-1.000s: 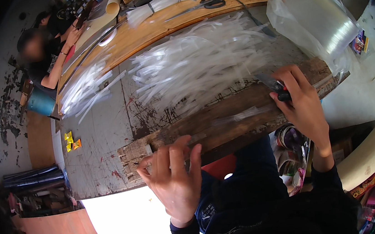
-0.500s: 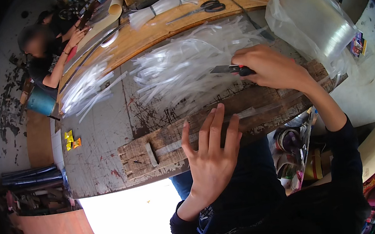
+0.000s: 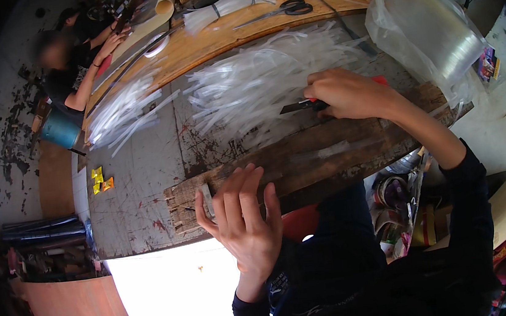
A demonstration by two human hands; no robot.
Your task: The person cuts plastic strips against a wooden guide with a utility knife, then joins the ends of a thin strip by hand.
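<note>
Left hand (image 3: 243, 211) over the left end of the wooden board (image 3: 304, 174), fingers loosely bent, thumb well apart, no hold on anything visible. Can't tell if fingertips bear on the wood. Small upright stop (image 3: 207, 198) on the board just beside those fingers. Clear plastic strip (image 3: 337, 148) lies along the board, blurred. Right hand (image 3: 348, 93) closed around the utility knife (image 3: 298, 107), blade out, pointing left, above the near edge of the big pile of clear strips (image 3: 269, 73). Smaller strip pile (image 3: 125, 116) left of it on the grey tabletop (image 3: 142, 216). Roll of clear film (image 3: 433, 25) far right, bagged. Beyond: black-handled scissors (image 3: 295, 7) and a tied strip bundle (image 3: 231, 6) on the wooden plank (image 3: 217, 47).
</note>
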